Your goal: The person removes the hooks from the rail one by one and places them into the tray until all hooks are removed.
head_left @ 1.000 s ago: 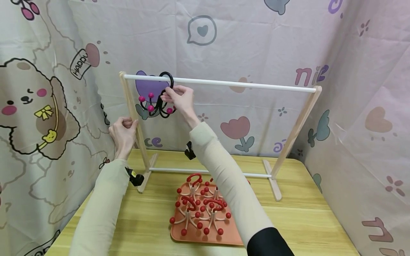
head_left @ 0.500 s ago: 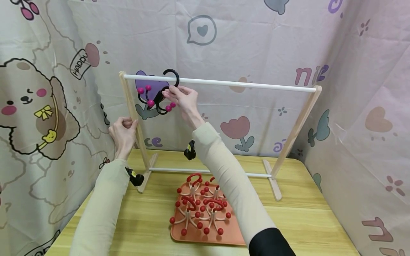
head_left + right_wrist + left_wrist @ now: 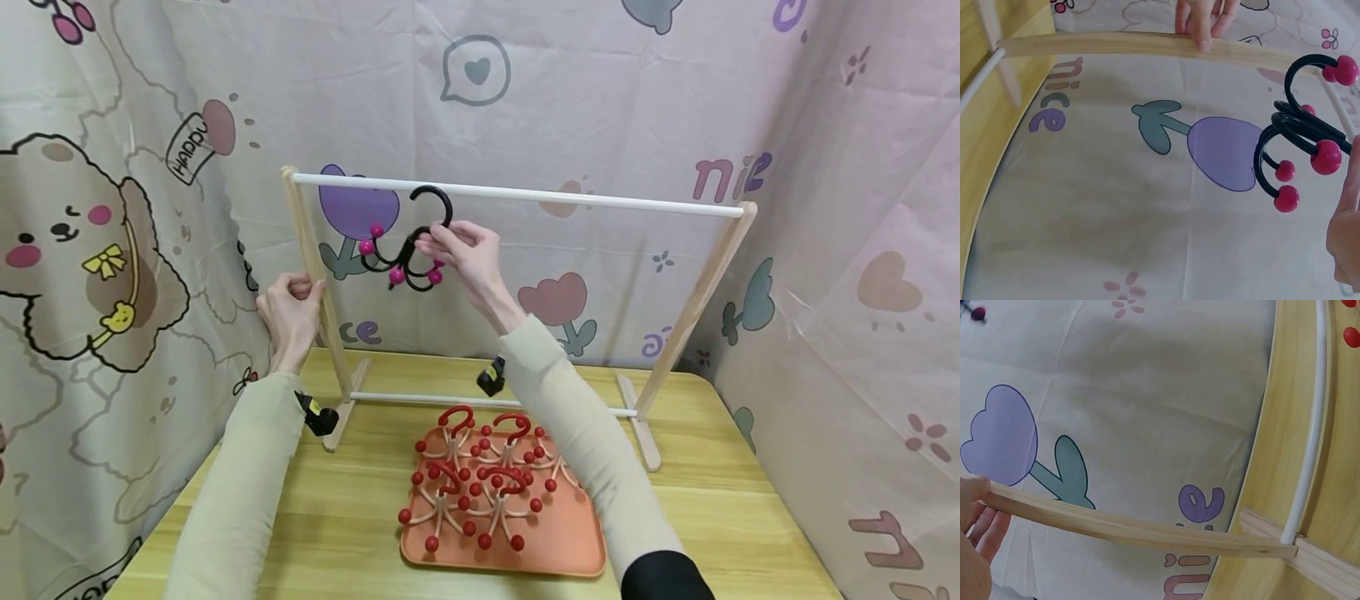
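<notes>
My right hand (image 3: 471, 254) pinches the neck of a black multi-arm hanger hook (image 3: 408, 250) whose arms end in pink balls. Its curved top stands just in front of the white top bar (image 3: 555, 195) of a wooden rack and looks clear of it. In the right wrist view the black hook (image 3: 1307, 128) tilts, arms spread, by my fingertips. At the left, my left hand (image 3: 290, 315) grips the rack's wooden post (image 3: 330, 329) between thumb and fingers; the left wrist view also shows this post (image 3: 1116, 528).
On the table (image 3: 337, 517), an orange tray (image 3: 562, 546) holds several beige hooks (image 3: 501, 504) with red tops and red balls. The rack's lower white bar (image 3: 420, 400) runs behind it. Printed curtains (image 3: 480, 125) enclose the back and sides.
My right hand has lifted the black hook off the top bar and brought it right and slightly down. The left hand stays on the post.
</notes>
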Motion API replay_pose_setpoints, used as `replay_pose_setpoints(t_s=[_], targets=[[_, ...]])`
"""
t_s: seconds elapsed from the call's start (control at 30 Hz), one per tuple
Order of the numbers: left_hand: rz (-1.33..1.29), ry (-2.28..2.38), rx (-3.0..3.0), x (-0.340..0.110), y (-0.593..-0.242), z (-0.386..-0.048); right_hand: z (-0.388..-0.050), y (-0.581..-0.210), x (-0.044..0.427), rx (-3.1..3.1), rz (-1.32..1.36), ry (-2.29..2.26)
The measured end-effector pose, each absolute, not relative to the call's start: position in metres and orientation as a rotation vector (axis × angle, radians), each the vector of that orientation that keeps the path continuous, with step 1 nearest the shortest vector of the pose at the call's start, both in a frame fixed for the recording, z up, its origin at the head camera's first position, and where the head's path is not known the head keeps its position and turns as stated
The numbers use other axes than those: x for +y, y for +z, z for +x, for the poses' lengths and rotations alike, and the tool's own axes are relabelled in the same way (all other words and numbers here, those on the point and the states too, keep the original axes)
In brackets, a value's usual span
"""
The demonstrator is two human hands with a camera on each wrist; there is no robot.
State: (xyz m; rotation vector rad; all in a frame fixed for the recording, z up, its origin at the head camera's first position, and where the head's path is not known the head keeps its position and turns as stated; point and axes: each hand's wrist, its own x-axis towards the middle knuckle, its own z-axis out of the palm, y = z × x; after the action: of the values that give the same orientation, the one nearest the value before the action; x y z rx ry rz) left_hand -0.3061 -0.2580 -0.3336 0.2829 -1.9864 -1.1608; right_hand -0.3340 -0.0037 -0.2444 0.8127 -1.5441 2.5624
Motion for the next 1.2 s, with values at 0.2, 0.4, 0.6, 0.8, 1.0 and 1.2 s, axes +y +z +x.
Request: replay_pose_setpoints(t_s=[0.2,0.4,0.6,0.8,1.0,1.2], targets=[[0.274,-1.139,-1.981,-0.256,-0.333,-0.309,-0.312,-0.274,0.048,-1.766,0.887,2.346],[0.266,-1.141,-1.962,-0.255,-0.333,-0.309,-0.289,-0.301,0.105,-1.89,0.99,2.206],[0.275,-1.146,-1.972,-0.254,-0.335,-0.309,-0.264,-0.333,0.163,-2.025,1.042,2.092],[0.287,-1.14,-1.988,-0.255,-0.336,-0.31,-0.243,-0.37,0.212,-2.083,1.164,2.078],[0.293,-1.152,-1.981,-0.256,-0.335,-0.307,-0.23,-0.398,0.24,-2.158,1.328,2.133],[0.296,-1.166,-1.985,-0.257,-0.335,-0.305,-0.223,-0.416,0.254,-2.203,1.435,2.23]])
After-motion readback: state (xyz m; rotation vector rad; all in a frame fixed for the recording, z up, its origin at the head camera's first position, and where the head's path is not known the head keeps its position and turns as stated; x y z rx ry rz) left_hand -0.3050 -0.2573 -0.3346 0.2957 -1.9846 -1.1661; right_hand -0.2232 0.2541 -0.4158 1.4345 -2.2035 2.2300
